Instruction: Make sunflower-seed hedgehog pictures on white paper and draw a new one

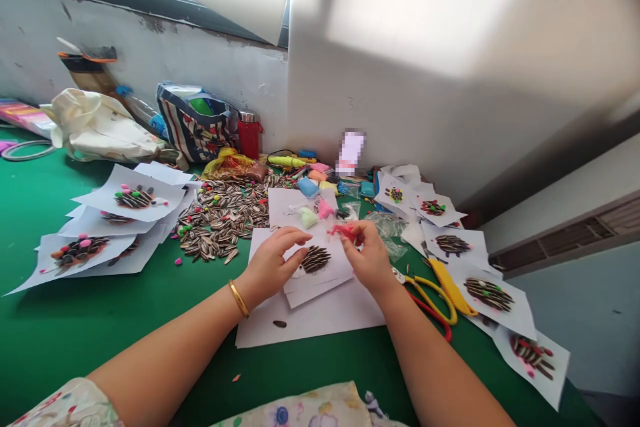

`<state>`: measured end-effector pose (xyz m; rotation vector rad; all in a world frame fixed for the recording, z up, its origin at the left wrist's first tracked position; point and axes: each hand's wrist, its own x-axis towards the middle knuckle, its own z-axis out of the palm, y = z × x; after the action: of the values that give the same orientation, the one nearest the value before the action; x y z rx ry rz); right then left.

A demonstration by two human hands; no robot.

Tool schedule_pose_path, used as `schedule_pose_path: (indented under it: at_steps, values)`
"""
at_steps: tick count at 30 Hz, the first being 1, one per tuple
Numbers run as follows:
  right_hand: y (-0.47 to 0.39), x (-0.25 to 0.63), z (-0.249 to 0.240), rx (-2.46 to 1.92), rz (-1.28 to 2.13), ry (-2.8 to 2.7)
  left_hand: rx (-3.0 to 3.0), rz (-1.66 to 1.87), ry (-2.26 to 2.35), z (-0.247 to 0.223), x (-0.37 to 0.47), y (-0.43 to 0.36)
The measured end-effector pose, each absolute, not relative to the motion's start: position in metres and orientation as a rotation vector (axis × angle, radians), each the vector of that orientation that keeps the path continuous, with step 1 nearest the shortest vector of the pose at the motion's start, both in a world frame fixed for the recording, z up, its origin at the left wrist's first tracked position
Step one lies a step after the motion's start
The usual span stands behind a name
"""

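My right hand [369,255] pinches a small, blurred piece of red modelling clay [343,231], perhaps with thin plastic around it. Across from it, my left hand [274,265] holds nothing, its thumb and fingers apart over the paper. Between the hands lies a white card with a hedgehog [316,259] whose back is covered in sunflower seeds. Larger white sheets [325,315] lie beneath, with one loose seed [280,324] near the front. Just beyond my fingers are light green clay [308,217] and pink clay [325,208].
A heap of striped sunflower seeds [220,220] spreads at the left. Finished seed cards lie in a left stack [90,253] and a right row [453,243]. Scissors [434,300] and a yellow cutter [450,285] lie by my right forearm. Bags and a red flask [249,137] line the wall.
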<state>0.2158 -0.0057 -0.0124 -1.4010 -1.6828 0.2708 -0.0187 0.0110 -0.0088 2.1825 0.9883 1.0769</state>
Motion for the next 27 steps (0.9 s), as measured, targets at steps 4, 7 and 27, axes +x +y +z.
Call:
schedule_pose_path:
  at_steps: [4, 7, 27]
  values:
    - [-0.012, 0.2, -0.017, -1.375, 0.357, -1.717, 2.144, 1.075, 0.981, -0.011, -0.02, 0.013]
    - [-0.012, 0.198, -0.016, -1.345, 0.396, -1.736, 2.133, 1.07, 1.015, -0.013, -0.02, 0.015]
    - [-0.006, 0.203, -0.019, -1.399, 0.427, -1.711, 2.59, 0.453, 1.693, -0.02, -0.045, 0.057]
